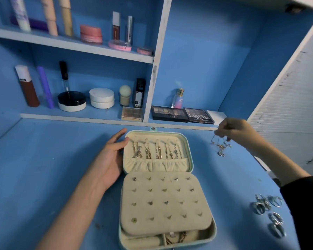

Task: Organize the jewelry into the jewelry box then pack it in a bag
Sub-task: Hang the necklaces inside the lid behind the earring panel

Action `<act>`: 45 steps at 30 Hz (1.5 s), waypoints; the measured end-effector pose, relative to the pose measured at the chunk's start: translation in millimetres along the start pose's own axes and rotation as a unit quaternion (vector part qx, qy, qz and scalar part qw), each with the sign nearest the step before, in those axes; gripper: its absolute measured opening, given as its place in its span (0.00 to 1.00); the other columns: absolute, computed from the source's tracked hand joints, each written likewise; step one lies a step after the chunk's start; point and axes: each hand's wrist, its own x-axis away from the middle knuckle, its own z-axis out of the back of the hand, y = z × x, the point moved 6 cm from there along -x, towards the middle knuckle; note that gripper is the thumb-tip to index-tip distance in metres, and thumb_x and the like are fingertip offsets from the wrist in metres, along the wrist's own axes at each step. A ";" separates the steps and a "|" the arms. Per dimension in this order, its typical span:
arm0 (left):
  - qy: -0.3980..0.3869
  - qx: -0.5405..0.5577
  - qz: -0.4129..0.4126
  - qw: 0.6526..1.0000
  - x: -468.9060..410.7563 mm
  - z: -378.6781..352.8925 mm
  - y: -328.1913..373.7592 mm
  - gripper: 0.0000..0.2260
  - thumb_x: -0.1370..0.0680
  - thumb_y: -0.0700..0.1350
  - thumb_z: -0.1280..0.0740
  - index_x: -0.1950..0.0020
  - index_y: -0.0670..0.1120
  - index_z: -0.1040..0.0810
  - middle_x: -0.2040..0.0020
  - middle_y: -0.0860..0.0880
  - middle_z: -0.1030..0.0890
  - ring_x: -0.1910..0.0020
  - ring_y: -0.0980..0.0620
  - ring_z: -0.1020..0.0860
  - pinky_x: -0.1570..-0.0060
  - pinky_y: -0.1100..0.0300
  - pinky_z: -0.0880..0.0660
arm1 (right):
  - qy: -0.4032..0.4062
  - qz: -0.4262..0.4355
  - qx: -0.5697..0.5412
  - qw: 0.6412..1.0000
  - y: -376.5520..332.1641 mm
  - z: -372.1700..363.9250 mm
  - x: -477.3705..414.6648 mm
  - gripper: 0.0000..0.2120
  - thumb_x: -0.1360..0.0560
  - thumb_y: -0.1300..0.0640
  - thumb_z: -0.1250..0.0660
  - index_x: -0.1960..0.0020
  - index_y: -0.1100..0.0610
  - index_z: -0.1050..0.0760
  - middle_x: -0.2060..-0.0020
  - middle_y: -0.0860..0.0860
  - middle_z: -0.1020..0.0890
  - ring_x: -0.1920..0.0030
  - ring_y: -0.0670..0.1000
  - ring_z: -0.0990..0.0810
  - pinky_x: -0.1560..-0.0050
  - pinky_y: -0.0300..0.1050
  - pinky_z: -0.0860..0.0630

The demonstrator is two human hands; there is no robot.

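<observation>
The cream-lined jewelry box (190, 166) lies open in the middle of the blue desk. Several chains hang on hooks in its lid, and the earring panel (165, 202) covers the base with many studs pinned in it. My left hand (110, 159) rests flat against the lid's left edge, fingers straight. To the right of the box, my right hand (233, 129) pinches a thin necklace chain (221, 146) and lifts it off a small tangle on the desk. Several silver rings (267, 212) lie in a cluster at the right front.
Shelves behind the desk carry cosmetic bottles, jars and compacts. Two eyeshadow palettes (182, 115) lie just behind the box, next to a small perfume bottle (178, 98). A white slatted panel stands at the far right past the desk edge.
</observation>
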 end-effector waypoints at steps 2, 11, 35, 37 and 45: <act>-0.002 -0.002 0.000 1.000 0.0 -0.1 -0.1 0.19 0.21 0.36 0.41 0.31 0.48 0.30 0.53 0.46 0.17 0.53 0.48 0.20 0.57 0.53 0.26 | 0.036 0.011 -0.085 0.996 -16.2 9.7 2.8 0.08 0.29 0.67 0.31 0.64 0.60 0.28 0.65 0.58 0.20 0.64 0.53 0.23 0.63 0.42 0.28; -0.004 -0.002 0.002 1.000 0.4 -0.2 0.0 0.19 0.21 0.36 0.41 0.31 0.48 0.30 0.50 0.45 0.19 0.51 0.48 0.21 0.55 0.53 0.26 | 0.038 0.069 -0.234 0.969 -82.9 17.7 18.0 0.07 0.27 0.65 0.32 0.61 0.60 0.29 0.65 0.59 0.21 0.65 0.57 0.22 0.65 0.41 0.24; -0.003 0.015 -0.001 1.000 0.5 1.9 0.4 0.19 0.22 0.36 0.39 0.32 0.48 0.28 0.51 0.44 0.18 0.52 0.46 0.21 0.57 0.52 0.27 | -0.008 0.165 -0.252 0.953 -169.8 -6.9 37.2 0.06 0.27 0.62 0.31 0.59 0.60 0.27 0.69 0.57 0.21 0.69 0.56 0.23 0.67 0.42 0.23; -0.002 0.016 -0.001 1.000 0.1 2.3 0.4 0.19 0.22 0.35 0.39 0.32 0.48 0.28 0.52 0.44 0.18 0.53 0.46 0.21 0.59 0.53 0.27 | -0.002 0.168 -0.245 0.955 -170.0 -6.6 37.0 0.06 0.27 0.62 0.30 0.58 0.60 0.27 0.70 0.57 0.22 0.71 0.55 0.24 0.69 0.42 0.24; 0.003 0.016 -0.002 1.000 -0.5 3.1 -0.1 0.19 0.22 0.35 0.39 0.32 0.48 0.28 0.52 0.44 0.17 0.52 0.46 0.21 0.59 0.53 0.27 | 0.022 0.204 -0.178 0.962 -172.3 -3.0 39.2 0.06 0.27 0.58 0.29 0.59 0.57 0.25 0.74 0.57 0.26 0.75 0.54 0.28 0.70 0.43 0.30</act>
